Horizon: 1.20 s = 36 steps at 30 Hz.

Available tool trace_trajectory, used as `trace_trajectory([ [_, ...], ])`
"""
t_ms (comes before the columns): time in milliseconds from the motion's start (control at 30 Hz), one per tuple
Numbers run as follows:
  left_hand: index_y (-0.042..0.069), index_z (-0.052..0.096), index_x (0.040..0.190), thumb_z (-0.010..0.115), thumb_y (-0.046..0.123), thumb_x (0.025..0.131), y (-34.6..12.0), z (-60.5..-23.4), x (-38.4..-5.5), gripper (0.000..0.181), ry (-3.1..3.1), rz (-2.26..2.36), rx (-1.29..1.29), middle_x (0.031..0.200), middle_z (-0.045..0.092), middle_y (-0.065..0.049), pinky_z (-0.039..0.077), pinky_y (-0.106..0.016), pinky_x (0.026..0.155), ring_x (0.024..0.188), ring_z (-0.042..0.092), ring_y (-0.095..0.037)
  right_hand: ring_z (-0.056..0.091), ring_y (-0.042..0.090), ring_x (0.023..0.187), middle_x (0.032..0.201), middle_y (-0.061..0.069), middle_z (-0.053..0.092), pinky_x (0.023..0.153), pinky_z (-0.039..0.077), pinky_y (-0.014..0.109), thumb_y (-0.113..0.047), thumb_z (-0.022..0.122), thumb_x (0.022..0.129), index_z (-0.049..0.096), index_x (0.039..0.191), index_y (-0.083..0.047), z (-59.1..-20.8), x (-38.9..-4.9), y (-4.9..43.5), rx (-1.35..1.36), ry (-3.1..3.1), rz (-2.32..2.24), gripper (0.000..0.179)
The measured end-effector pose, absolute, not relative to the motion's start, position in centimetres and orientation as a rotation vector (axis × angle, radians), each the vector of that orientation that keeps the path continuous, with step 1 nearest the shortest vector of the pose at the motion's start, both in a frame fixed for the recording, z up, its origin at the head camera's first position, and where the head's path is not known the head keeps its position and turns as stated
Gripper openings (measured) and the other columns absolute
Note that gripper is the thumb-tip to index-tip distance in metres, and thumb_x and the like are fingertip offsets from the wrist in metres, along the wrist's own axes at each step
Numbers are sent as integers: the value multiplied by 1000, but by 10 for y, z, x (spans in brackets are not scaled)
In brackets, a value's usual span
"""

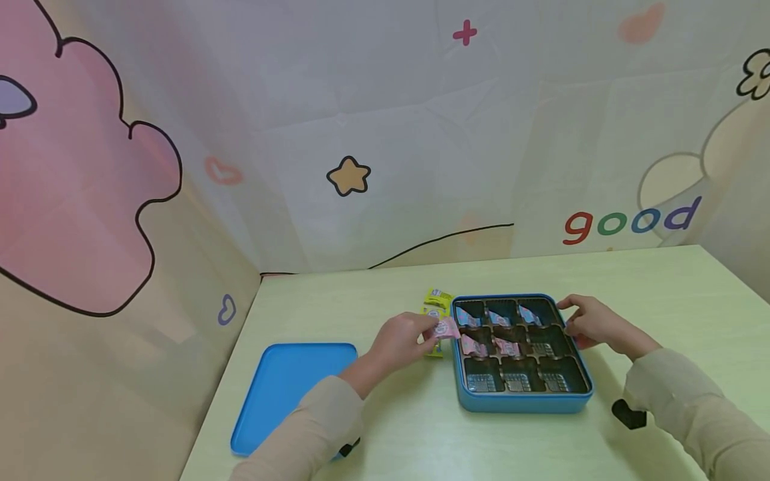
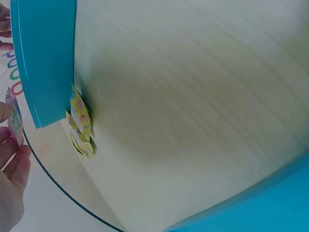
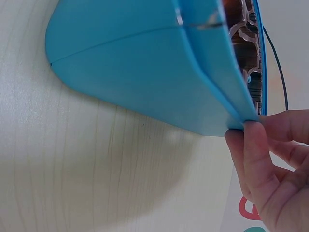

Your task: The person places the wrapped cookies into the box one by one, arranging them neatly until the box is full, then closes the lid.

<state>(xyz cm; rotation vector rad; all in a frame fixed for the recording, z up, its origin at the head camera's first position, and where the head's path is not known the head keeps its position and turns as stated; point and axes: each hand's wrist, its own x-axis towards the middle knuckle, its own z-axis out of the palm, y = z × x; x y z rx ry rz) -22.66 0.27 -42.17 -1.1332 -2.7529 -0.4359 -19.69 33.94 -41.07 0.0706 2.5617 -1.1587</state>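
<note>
My left hand [image 1: 400, 344] pinches a pink wrapped candy [image 1: 446, 328] between thumb and fingers, just over the left rim of a blue box [image 1: 523, 403]. The box has a dark divided insert; blue candy packets [image 1: 499, 318] lie in its three back compartments. Pink packets [image 1: 474, 346] sit in the left and middle compartments of the middle row. The other compartments show their ridged bottoms. At the right back corner my right hand [image 1: 595, 322] grips the box, its thumb and fingertips at the rim in the right wrist view.
Yellow-green candy packets [image 2: 81, 123] lie on the table against the left side of the box. A blue lid [image 1: 295, 394] rests on the table at the left, partly behind my left sleeve. A printed curtain [image 1: 409, 133] hangs behind the table.
</note>
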Motion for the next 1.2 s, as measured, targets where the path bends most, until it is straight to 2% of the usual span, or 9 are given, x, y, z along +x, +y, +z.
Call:
trace_trajectory([
  [233, 19, 64, 100, 60, 28, 83, 10, -421, -223, 20, -2728, -439, -1144, 73, 60, 13, 40, -12, 61, 70, 50, -4, 54, 16, 61, 90, 22, 53, 59, 53, 33, 2, 47, 81, 29, 123, 13, -411, -197, 340, 59, 2558, -1166, 47],
  [400, 19, 64, 97, 59, 29, 83, 18, -421, -223, 17, -2723, -452, -1153, 74, 60, 13, 41, -12, 63, 71, 50, -4, 54, 16, 62, 90, 22, 53, 59, 53, 33, 2, 47, 82, 29, 124, 13, -410, -196, 340, 55, 2558, -1160, 47],
  [600, 18, 64, 102, 58, 29, 84, 29, -423, -222, 22, -2704, -432, -1178, 76, 61, 13, 42, -12, 65, 72, 51, -3, 55, 15, 62, 90, 23, 55, 57, 52, 33, 2, 47, 82, 29, 123, 14, -409, -196, 340, 49, 2557, -1165, 47],
  [833, 20, 59, 81, 58, 25, 82, 38, -424, -220, 6, -2625, -445, -1227, 70, 58, 14, 35, -10, 56, 65, 48, -2, 57, 15, 63, 90, 23, 54, 58, 52, 34, 2, 47, 82, 29, 124, 13, -410, -196, 340, 48, 2560, -1167, 47],
  [900, 20, 61, 84, 58, 25, 82, 40, -423, -219, 7, -2634, -447, -1225, 71, 58, 14, 36, -10, 58, 66, 49, -2, 56, 15, 63, 89, 22, 54, 58, 52, 34, 2, 47, 82, 29, 124, 13, -411, -196, 340, 44, 2561, -1168, 47],
  [1067, 19, 64, 103, 58, 29, 83, 46, -422, -217, 23, -2667, -439, -1213, 73, 60, 12, 39, -12, 62, 69, 50, -3, 54, 15, 62, 89, 22, 54, 57, 52, 33, 2, 47, 81, 29, 124, 14, -411, -196, 341, 35, 2566, -1167, 48],
  [1133, 19, 64, 103, 58, 29, 83, 48, -422, -215, 23, -2658, -445, -1216, 71, 59, 11, 37, -11, 59, 66, 49, -3, 55, 15, 62, 89, 23, 54, 57, 52, 33, 2, 47, 81, 29, 124, 14, -411, -196, 341, 35, 2568, -1166, 48],
  [1200, 19, 64, 97, 58, 28, 83, 51, -422, -214, 17, -2639, -442, -1223, 67, 57, 11, 34, -10, 54, 62, 47, -2, 55, 15, 62, 90, 23, 54, 57, 52, 33, 2, 47, 82, 29, 124, 14, -411, -196, 341, 32, 2570, -1164, 48],
])
